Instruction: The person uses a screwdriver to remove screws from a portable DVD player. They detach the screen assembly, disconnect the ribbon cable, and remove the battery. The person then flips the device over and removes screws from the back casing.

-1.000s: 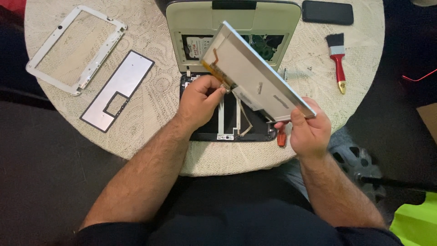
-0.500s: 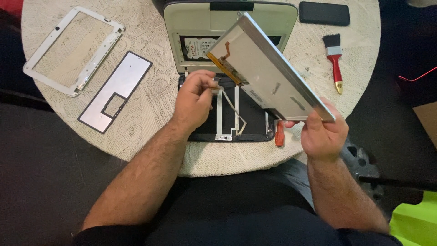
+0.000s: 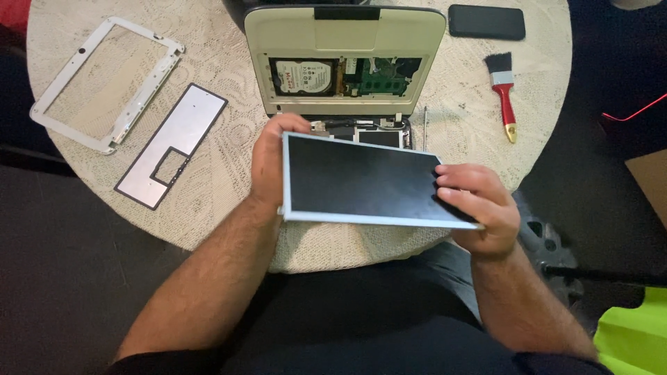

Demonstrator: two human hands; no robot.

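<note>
Hands both on a flat display panel (image 3: 361,182), dark face up, held level above the near edge of the round table (image 3: 229,173) w/ a pale lace-pattern cloth. Left hand (image 3: 272,163) clamped on the panel's left edge, fingers curled over its far-left corner. Right hand (image 3: 479,208) clamped on the right edge, fingers (image 3: 455,184) lying across the dark face, thumb underneath, not visible. Panel has a thin pale rim along the near edge.

Just beyond the panel, near table centre: opened small laptop (image 3: 344,62), cream-coloured base w/ cover off, round-labelled hard drive (image 3: 304,76) on the left of the bay, green memory board (image 3: 379,80) to its right. Panel hides most of the laptop's near half.

Left edge of table: white screen bezel frame (image 3: 104,80), lying flat. Just beside it, toward centre, a grey flat cover plate (image 3: 170,144) w/ a rectangular cut-out. Far-right edge: black phone (image 3: 486,22), face down or screen off, can't tell which. Right edge: paintbrush (image 3: 504,94), red handle, dark bristles pointing to the far side. Thin screwdriver shaft (image 3: 424,121) btwn laptop and brush.
</note>
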